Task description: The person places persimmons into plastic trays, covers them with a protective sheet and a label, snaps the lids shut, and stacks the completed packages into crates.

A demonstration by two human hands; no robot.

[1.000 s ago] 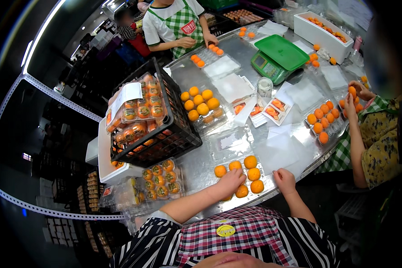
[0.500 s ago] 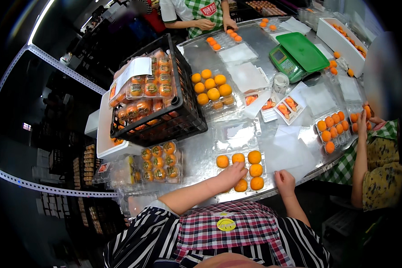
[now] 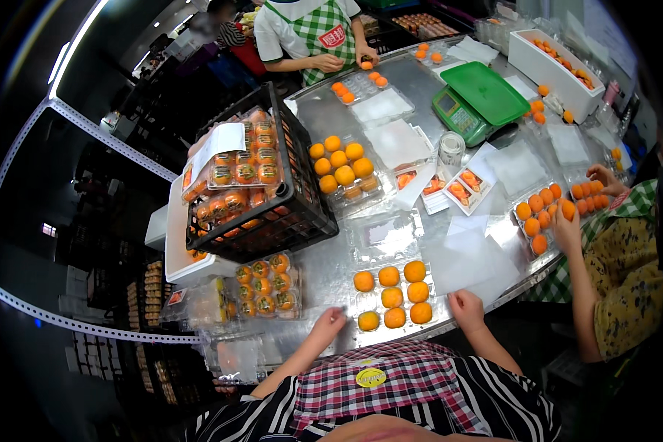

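In front of me, a clear plastic tray (image 3: 377,302) with its lid (image 3: 381,237) folded back holds several orange persimmons (image 3: 392,297). One pocket at the left of its middle row has no fruit. My left hand (image 3: 331,322) hovers just left of the tray, fingers curled, with nothing visible in them. At the tray's right side, my right hand (image 3: 467,309) is loosely closed beside white sheets (image 3: 479,261); no held thing shows. To the left lies a filled pack of persimmons (image 3: 265,283) with green tops showing.
A black crate (image 3: 309,199) of packed persimmons stands at the left on a white box (image 3: 177,243). Beyond my tray are another filled tray (image 3: 345,171), printed cards (image 3: 468,190), a can (image 3: 451,147) and a green scale (image 3: 479,103). Co-workers handle trays at the far side and right.
My left hand has drawn back from the persimmons to the left of the tray. My right hand stays at the right side. The right co-worker's hand now holds a persimmon above a tray.
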